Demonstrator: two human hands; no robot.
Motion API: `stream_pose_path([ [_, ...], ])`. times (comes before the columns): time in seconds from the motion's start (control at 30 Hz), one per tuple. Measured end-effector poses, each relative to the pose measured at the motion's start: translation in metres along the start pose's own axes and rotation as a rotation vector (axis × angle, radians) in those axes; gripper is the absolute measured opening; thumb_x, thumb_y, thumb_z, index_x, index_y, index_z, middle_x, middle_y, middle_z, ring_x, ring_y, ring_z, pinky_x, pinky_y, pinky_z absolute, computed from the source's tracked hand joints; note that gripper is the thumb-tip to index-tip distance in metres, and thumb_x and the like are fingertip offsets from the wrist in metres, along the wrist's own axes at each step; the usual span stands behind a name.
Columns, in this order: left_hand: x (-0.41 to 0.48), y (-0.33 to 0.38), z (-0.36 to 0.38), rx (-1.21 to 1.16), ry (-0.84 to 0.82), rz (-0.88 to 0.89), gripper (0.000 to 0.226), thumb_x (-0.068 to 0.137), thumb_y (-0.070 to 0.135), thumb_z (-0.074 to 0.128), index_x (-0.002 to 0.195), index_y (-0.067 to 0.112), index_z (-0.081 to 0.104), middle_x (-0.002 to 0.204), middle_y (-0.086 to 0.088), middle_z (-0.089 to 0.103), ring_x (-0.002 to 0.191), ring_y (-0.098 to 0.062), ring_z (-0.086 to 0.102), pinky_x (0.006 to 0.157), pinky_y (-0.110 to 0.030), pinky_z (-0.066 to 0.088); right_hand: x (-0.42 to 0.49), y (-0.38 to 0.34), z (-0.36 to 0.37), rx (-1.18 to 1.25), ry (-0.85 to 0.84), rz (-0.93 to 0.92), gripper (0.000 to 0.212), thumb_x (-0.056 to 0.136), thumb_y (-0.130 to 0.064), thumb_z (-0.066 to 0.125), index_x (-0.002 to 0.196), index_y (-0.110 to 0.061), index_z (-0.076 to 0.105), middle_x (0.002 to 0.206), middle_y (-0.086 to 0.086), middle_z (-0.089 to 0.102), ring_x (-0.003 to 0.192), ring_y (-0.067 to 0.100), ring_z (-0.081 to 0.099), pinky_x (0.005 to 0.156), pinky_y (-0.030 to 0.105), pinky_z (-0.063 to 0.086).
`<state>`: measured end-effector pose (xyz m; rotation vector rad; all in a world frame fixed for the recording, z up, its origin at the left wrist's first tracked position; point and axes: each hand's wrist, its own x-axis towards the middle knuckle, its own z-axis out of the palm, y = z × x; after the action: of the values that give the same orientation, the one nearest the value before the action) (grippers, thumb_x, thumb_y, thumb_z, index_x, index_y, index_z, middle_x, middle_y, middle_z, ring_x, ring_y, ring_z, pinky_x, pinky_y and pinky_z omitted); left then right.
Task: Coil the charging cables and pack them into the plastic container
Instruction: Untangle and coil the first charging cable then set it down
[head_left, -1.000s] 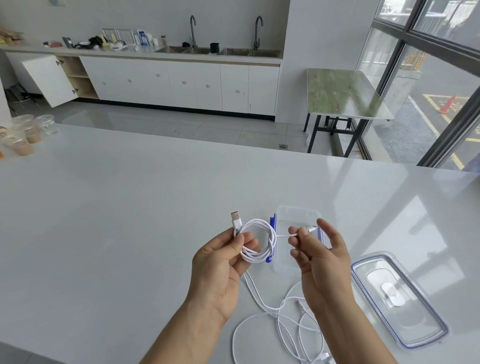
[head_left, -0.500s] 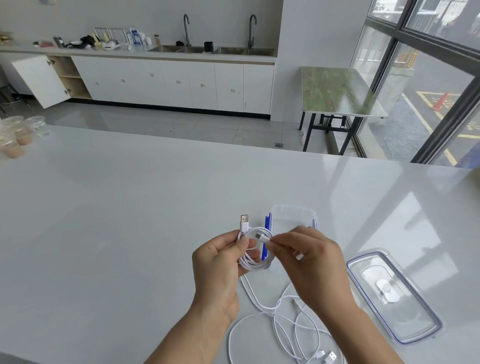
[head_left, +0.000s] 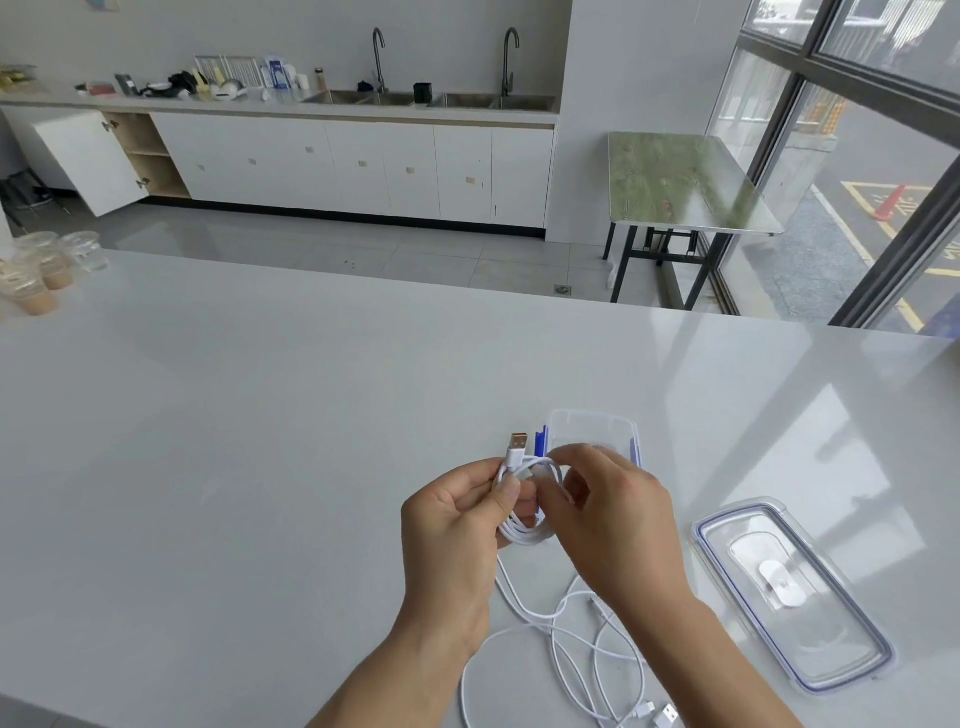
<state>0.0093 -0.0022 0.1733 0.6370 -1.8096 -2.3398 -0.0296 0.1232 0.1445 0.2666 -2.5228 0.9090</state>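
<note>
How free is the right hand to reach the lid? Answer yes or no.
Probably yes: the lid lies bare beside the right hand, though that hand now pinches the coiled cable.

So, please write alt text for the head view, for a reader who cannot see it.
A left hand grips a white cable coil above a white table while the right hand pinches its top. Behind it stands an open clear container, its lid lies to the right, and loose cables lie nearer.
</note>
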Motion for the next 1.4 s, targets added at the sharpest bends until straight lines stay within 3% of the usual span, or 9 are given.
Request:
stream_pose_path([
  [0.13,0.001,0.000,-0.004,0.089,-0.079,0.012,0.023,0.088,-0.005,0.066,0.093,0.013,0.080,0.081,-0.010,0.080,0.074,-0.020,0.074,0.081,-0.046,0.060,0.013,0.006,-0.007,0.186,-0.334,0.248,0.014,0.078,-0.032,0.077,0.090,-0.030,0.070,0.078,-0.008,0.064,0.057,0.011,0.060,0.055,0.030,0.050],
  [0.27,0.005,0.002,-0.010,0.190,-0.170,-0.001,0.023,0.087,-0.007,0.065,0.096,0.009,0.078,0.079,-0.011,0.079,0.070,-0.024,0.073,0.082,-0.049,0.059,0.022,0.011,-0.012,0.527,-0.628,0.443,0.013,0.077,-0.019,0.079,0.079,-0.011,0.070,0.064,0.010,0.057,0.041,0.017,0.045,0.038,0.027,0.041],
  [0.5,0.010,0.001,-0.015,0.174,-0.176,-0.025,0.021,0.088,-0.003,0.066,0.094,0.011,0.080,0.078,-0.012,0.078,0.066,-0.023,0.071,0.076,-0.046,0.060,0.008,0.007,-0.005,1.048,-0.525,0.738,0.013,0.083,0.002,0.069,0.090,-0.009,0.074,0.062,0.009,0.057,0.034,0.009,0.023,0.044,0.022,0.010],
  [0.63,0.013,-0.002,-0.019,0.093,-0.163,-0.104,0.017,0.088,-0.001,0.067,0.095,0.009,0.079,0.083,-0.018,0.076,0.066,-0.025,0.071,0.068,-0.039,0.061,0.008,0.007,-0.006,1.210,-0.587,0.823,0.031,0.086,0.004,0.063,0.107,-0.013,0.077,0.080,0.008,0.063,0.039,0.008,0.021,0.044,0.024,0.011],
  [0.8,0.016,-0.001,-0.018,0.061,-0.167,-0.107,0.018,0.088,-0.001,0.066,0.096,0.008,0.079,0.079,-0.015,0.075,0.063,-0.023,0.071,0.060,-0.034,0.059,0.010,0.017,-0.002,1.412,-0.718,0.874,0.029,0.086,-0.009,0.063,0.113,-0.003,0.074,0.080,0.004,0.059,0.040,0.004,0.023,0.036,0.016,0.016],
  [0.9,0.019,0.001,-0.020,0.031,-0.168,-0.108,0.020,0.088,-0.003,0.065,0.090,0.011,0.080,0.076,-0.015,0.075,0.062,-0.024,0.070,0.060,-0.035,0.059,0.010,0.019,0.003,1.588,-0.642,1.010,0.031,0.089,-0.019,0.061,0.113,-0.001,0.069,0.076,0.005,0.065,0.041,0.005,0.031,0.032,0.014,0.020],
  [1.13,0.023,-0.003,-0.019,-0.011,-0.143,-0.087,0.024,0.088,-0.004,0.065,0.084,0.013,0.080,0.077,-0.014,0.075,0.069,-0.024,0.071,0.066,-0.036,0.061,0.016,0.024,0.014,1.288,-0.133,0.914,0.009,0.089,-0.002,0.067,0.095,-0.006,0.072,0.073,0.005,0.066,0.052,0.010,0.047,0.044,0.019,0.036],
  [1.27,0.027,-0.008,-0.017,-0.061,-0.137,-0.173,0.023,0.090,-0.002,0.063,0.082,0.012,0.080,0.082,-0.014,0.078,0.073,-0.022,0.075,0.062,-0.035,0.061,0.016,0.017,0.015,1.221,-0.286,0.824,0.018,0.093,-0.012,0.065,0.108,-0.004,0.071,0.085,0.009,0.068,0.070,0.019,0.060,0.064,0.030,0.044],
  [1.4,0.029,-0.016,-0.018,-0.074,-0.162,-0.242,0.018,0.092,0.001,0.061,0.098,0.006,0.078,0.095,-0.017,0.078,0.085,-0.028,0.075,0.074,-0.040,0.062,0.016,0.013,0.015,1.321,-0.421,0.865,0.025,0.094,-0.010,0.061,0.116,-0.002,0.069,0.089,0.013,0.071,0.073,0.024,0.066,0.071,0.034,0.052],
])
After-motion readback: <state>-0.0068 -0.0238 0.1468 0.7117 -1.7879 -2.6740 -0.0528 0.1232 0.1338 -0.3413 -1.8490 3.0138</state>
